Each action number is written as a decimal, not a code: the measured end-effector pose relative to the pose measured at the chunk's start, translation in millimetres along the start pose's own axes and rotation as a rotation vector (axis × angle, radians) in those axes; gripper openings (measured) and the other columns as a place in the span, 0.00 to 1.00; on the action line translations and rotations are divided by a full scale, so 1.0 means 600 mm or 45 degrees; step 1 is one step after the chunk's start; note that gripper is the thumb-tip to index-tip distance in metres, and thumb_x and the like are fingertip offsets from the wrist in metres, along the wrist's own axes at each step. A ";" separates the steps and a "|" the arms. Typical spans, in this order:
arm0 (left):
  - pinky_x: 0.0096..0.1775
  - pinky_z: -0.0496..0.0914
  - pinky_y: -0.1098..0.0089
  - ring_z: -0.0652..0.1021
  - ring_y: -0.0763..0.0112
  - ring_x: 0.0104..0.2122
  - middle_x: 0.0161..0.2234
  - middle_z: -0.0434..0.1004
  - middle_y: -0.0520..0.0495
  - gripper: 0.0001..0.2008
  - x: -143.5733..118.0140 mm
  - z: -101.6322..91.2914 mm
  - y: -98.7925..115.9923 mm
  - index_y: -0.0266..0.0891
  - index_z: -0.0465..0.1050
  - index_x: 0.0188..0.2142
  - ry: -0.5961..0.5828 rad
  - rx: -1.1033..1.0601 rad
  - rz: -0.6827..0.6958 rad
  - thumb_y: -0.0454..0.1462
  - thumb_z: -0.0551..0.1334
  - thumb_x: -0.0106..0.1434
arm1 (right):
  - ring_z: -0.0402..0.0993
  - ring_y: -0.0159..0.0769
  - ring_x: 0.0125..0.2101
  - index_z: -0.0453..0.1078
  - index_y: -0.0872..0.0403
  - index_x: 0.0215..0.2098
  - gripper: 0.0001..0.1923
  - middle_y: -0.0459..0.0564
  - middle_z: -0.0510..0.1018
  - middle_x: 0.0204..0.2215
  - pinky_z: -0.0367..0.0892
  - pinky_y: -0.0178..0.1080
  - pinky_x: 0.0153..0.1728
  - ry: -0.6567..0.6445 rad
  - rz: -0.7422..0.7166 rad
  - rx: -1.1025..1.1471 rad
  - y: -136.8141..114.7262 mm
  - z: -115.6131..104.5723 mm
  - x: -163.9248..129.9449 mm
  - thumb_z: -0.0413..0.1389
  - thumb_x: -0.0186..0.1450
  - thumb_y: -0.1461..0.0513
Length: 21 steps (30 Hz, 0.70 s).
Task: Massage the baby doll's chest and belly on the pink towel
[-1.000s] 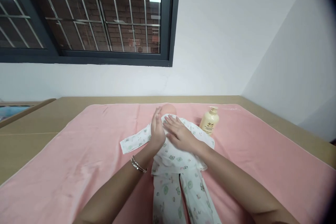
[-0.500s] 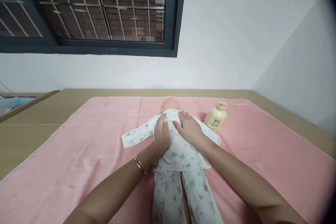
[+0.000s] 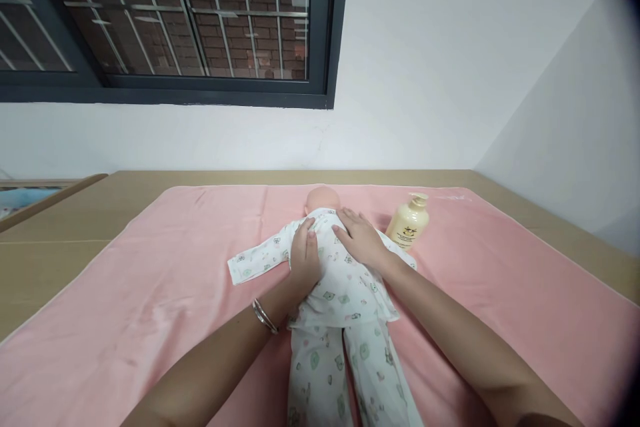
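From the head camera, a baby doll [image 3: 334,280] dressed in a white printed sleepsuit lies on a pink blanket [image 3: 150,307], which is spread over a tan table [image 3: 60,247]. The doll's long axis runs straight away from the person: legs toward the near edge, bald head [image 3: 323,199] toward the far wall under the barred window [image 3: 165,13]. One sleeve [image 3: 257,260] stretches out flat to the left.

Both hands rest on the doll's upper body. The left hand [image 3: 305,257] lies palm down on the left side of the chest, fingers loosely together and pointing toward the head, pressing on the cloth rather than gripping it; a bracelet [image 3: 264,317] sits on that wrist. The right hand [image 3: 360,240] lies flat too, fingers spread across the doll's right shoulder, grasping nothing. The two hands sit side by side, nearly touching, at about the same reach, so neither is clearly closer to the doll.

A cream pump bottle [image 3: 410,221] stands upright on the blanket just beyond the right hand, near the doll's shoulder and apart from the fingers.
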<state>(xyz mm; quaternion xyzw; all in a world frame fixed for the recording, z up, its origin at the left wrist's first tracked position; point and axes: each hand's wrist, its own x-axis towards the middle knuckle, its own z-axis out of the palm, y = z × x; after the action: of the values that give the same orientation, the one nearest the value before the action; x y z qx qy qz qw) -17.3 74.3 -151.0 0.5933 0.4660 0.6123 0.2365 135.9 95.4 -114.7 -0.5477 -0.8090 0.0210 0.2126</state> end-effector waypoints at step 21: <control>0.60 0.60 0.53 0.68 0.60 0.58 0.56 0.69 0.39 0.19 0.007 -0.006 -0.012 0.37 0.67 0.55 -0.138 0.219 0.160 0.39 0.49 0.68 | 0.47 0.54 0.65 0.57 0.65 0.63 0.26 0.66 0.57 0.63 0.46 0.55 0.62 0.079 -0.086 -0.220 -0.078 0.026 -0.058 0.42 0.69 0.62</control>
<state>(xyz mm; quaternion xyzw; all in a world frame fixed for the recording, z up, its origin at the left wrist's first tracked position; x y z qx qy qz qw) -23.2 80.0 -154.6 0.6717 0.4650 0.5509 0.1707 100.0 48.7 -127.6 -0.5368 -0.8188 -0.0731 0.1902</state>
